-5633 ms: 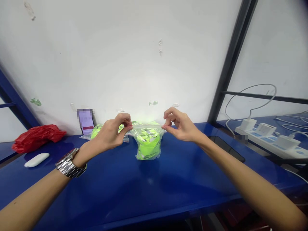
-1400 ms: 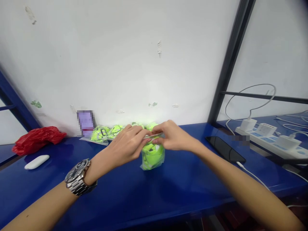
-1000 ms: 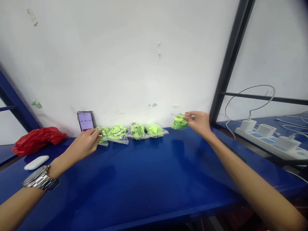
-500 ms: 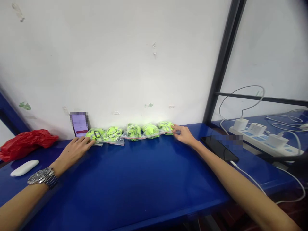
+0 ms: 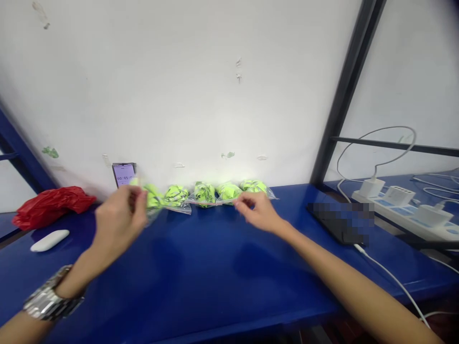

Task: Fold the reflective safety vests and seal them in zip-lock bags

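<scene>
My left hand (image 5: pixel 120 212), a metal watch on its wrist, pinches the leftmost clear zip bag of neon yellow-green fabric (image 5: pixel 153 195), which is raised and tilted, somewhat blurred. My fingers cover part of this bag. To its right, more such bags stand in a row along the wall: one with grey bands (image 5: pixel 176 193), a middle bag (image 5: pixel 204 192), then another bag (image 5: pixel 227 190) and the rightmost bag (image 5: pixel 253 185). In front of the last two is my right hand (image 5: pixel 260 209), fingers loosely curled, a gap between thumb and forefinger, nothing visible in it.
A phone showing a timer (image 5: pixel 124 174) leans on the wall behind my left hand. Left lie a red plastic bag (image 5: pixel 53 205) and a white oval case (image 5: pixel 50 240). A black phone on a cable (image 5: pixel 333 227) and a power strip (image 5: pixel 405 210) are right, past a dark post (image 5: pixel 344 91).
My left hand has gripped the leftmost bag and lifted it up toward me. My right hand has let go of the rightmost bag and moved left. The view has shifted slightly.
</scene>
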